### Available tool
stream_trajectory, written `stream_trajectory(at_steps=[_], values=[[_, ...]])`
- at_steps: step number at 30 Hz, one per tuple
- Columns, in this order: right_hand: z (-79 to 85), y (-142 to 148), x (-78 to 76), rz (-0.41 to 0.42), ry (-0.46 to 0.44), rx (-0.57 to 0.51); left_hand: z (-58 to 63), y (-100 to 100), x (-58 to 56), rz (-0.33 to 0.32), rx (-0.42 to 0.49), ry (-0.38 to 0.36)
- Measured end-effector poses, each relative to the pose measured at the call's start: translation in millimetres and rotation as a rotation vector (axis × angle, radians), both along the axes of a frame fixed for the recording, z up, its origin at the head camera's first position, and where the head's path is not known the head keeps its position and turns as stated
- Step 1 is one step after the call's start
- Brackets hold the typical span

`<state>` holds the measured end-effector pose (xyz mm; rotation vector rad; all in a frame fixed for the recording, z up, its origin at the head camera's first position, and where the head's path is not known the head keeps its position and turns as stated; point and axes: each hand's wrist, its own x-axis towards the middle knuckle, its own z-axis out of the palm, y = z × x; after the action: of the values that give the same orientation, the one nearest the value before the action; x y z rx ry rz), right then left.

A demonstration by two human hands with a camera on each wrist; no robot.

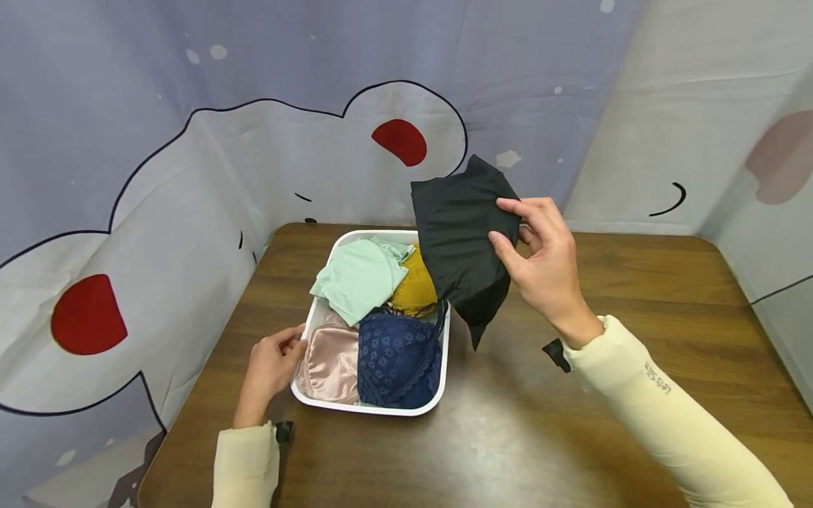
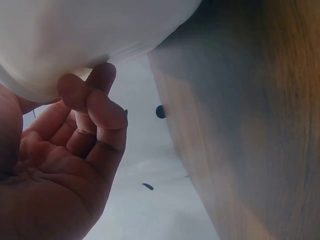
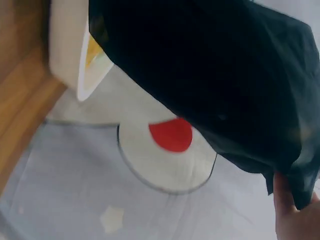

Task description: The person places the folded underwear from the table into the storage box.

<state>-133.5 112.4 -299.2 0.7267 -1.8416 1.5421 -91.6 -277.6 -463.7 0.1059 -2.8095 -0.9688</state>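
Observation:
My right hand pinches a black undergarment by its right side, thumb in front. The thin cloth hangs in the air over the right edge of a white plastic bin, its lower corner pointing down; it fills much of the right wrist view. At the bin's left rim, my left hand grips the edge with curled fingers. Inside the bin lie a folded mint green garment, a mustard yellow lace piece, a shiny pink satin piece and a navy lace bra.
The bin stands on a brown wooden table, toward its back edge. Behind and beside the table hangs a printed curtain with red and white shapes. A dark strap end sticks out by the right sleeve.

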Motion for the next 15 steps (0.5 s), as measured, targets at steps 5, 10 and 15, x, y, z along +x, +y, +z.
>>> stream_trajectory(at_steps=[5,10,15], values=[[-3.7,-26.1,1.1,0.059,0.045,-0.083,0.3,0.0,-1.1,-0.006,-0.005,-0.004],[-7.6,-50.0,2.6,0.105,0.059,-0.144,0.1,0.7,-2.0,-0.010,-0.003,-0.001],[-17.7,-69.9,6.3,0.128,0.048,-0.143,0.5,2.1,-1.3,-0.009,0.002,0.001]])
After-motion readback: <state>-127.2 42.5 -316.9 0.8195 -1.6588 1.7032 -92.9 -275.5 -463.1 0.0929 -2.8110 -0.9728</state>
